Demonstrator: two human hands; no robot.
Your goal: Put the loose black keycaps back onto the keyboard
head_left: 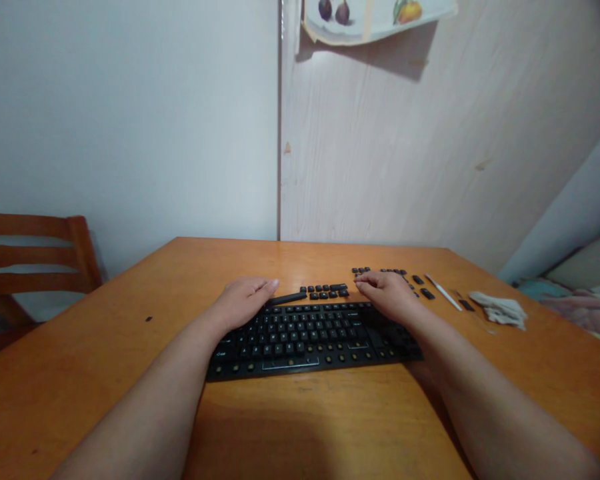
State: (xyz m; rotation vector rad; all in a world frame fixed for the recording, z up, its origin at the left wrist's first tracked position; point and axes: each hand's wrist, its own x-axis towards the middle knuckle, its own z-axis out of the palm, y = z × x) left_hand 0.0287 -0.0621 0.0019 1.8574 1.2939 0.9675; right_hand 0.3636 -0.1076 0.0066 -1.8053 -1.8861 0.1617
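Note:
A black keyboard [300,330] lies on the wooden table, with several bare key posts in its front rows and on the right. My left hand [246,301] is closed over its back left corner, most of the fingers hidden. Beside that hand, behind the keyboard, lies a long black bar-shaped keycap [287,299]. My right hand [387,293] is over the back right part, thumb and fingertips pinched together; whatever is between them is too small to make out. Loose keycaps [325,292] sit in short rows between the hands, and more lie behind the right hand.
To the right are larger dark keycaps [427,293], a white pen-like stick [444,293], a small dark piece [466,305] and a crumpled pale cloth [500,309]. One small black piece [149,319] lies far left. A wooden chair [35,257] stands beyond the table's left edge.

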